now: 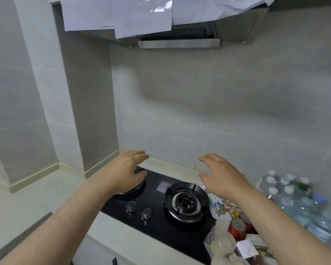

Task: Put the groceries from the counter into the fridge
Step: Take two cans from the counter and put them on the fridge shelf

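Groceries lie in a heap on the counter at the lower right: a white snack bag, two red cans, a small white packet and a clear bag of pale food. Beside them stands a pack of water bottles. My left hand hovers over the left burner, fingers relaxed and holding nothing. Above the snack bag hangs my right hand, fingers spread and empty. The fridge is out of view.
A black two-burner gas hob with two knobs is set into the pale counter. Its right burner is bare. A range hood draped with white paper hangs above. Grey tiled walls close the back and left.
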Demonstrator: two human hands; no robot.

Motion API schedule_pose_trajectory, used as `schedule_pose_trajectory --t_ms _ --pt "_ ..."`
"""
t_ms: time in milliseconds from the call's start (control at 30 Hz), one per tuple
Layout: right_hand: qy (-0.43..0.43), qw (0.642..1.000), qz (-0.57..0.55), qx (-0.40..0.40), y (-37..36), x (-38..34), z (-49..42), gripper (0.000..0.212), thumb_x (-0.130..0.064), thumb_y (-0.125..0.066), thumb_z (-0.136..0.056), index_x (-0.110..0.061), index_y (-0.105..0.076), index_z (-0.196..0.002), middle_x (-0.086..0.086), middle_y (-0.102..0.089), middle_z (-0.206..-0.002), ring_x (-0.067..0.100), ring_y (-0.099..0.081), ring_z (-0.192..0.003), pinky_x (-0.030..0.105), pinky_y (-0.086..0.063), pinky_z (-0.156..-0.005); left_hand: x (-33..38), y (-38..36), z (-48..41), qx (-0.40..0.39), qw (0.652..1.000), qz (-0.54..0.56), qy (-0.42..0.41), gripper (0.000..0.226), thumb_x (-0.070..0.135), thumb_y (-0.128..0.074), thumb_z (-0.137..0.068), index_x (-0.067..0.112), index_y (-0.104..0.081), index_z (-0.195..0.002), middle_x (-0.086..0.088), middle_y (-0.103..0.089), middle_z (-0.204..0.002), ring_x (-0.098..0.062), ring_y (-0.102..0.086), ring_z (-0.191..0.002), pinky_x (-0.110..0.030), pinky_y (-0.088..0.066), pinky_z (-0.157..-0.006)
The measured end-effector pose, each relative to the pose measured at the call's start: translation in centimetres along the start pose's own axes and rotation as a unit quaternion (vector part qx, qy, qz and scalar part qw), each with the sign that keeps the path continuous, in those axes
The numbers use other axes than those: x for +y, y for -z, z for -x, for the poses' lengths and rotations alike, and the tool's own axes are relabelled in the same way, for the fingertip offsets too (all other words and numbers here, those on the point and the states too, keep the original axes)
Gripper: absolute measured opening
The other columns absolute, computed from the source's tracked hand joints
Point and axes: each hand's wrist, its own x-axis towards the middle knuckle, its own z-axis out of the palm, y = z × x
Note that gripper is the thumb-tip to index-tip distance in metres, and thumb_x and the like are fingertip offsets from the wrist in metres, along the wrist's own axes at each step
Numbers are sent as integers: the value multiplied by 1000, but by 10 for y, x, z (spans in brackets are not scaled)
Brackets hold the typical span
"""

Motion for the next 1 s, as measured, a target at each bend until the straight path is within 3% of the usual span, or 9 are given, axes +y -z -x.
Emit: schedule_pose_trajectory --t_ms 500,767,1000 --pt "-203 976 51 53 32 40 103 53 -33 -53 -97 -23 -42 -147 -4 -40 -153 15 -35 -140 29 -29 -113 54 -55 -49 -49 974 127 -179 60 34 -55 -95 29 -32 -151 12 -31 -156 -8 -26 -144 -21 -20 -113" --pt "-263 961 50 76 50 78 148 48 -24 -57 -93 -21 -50 -140 -2 -51 -140 20 -49 -128 32 -41 -104 116 -85 -68 -75 955 145 -247 61 34 -55 -95 28 -31 -151 9 -32 -156 -9 -27 -144 -22 -21 -114" --pt "-273 958 34 81 56 124 163 49 -23 -56 -95 -27 -47 -143 -6 -48 -146 17 -47 -130 25 -37 -102 168 -100 -89 -86 950 161 -252 58 32 -55 -95 28 -35 -149 9 -36 -154 -10 -32 -141 -23 -26 -112"
